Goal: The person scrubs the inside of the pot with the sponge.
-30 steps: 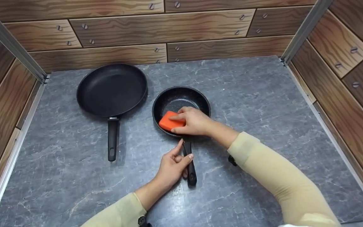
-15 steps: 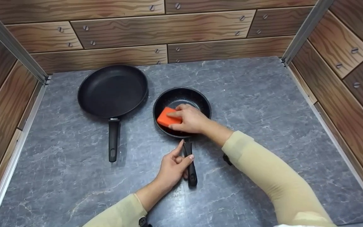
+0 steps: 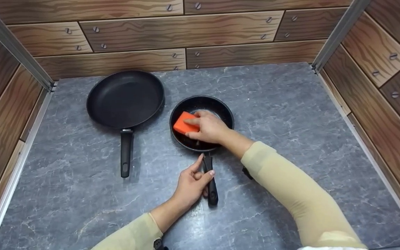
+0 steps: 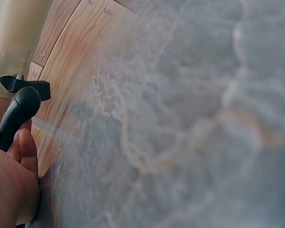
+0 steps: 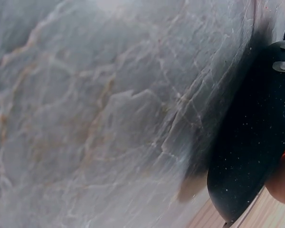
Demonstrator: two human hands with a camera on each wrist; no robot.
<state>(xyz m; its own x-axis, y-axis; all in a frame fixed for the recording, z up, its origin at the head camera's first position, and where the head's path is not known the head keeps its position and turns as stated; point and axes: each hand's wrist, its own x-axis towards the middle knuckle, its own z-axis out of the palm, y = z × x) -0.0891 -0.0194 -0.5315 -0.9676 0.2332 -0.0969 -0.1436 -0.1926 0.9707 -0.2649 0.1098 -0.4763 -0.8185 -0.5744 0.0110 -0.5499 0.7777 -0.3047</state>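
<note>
In the head view a small black frying pan (image 3: 221,106) with a speckled inside stands near the middle of the table. My right hand (image 3: 211,127) reaches into it and grips an orange sponge (image 3: 183,125) against the left side of the pan. Below the rim, my left hand (image 3: 191,184) holds the pan's black handle (image 3: 213,191), thumb on top and index finger pointing toward the rim. The left wrist view shows the handle's end (image 4: 26,102) rising out of the left hand (image 4: 12,185). At the right wrist view's edge, the pan's outer wall (image 5: 251,137) hides most of the sponge.
A larger black frying pan (image 3: 125,100) lies to the left, its handle (image 3: 125,156) pointing toward me. The grey marbled table (image 3: 290,114) is bordered by wood-patterned walls (image 3: 179,33) at the back and sides, with metal posts (image 3: 337,34) in the corners.
My right hand has slid the orange sponge up and slightly left inside the small pan, away from the handle. The left hand keeps its hold on the handle, and the larger pan stays put.
</note>
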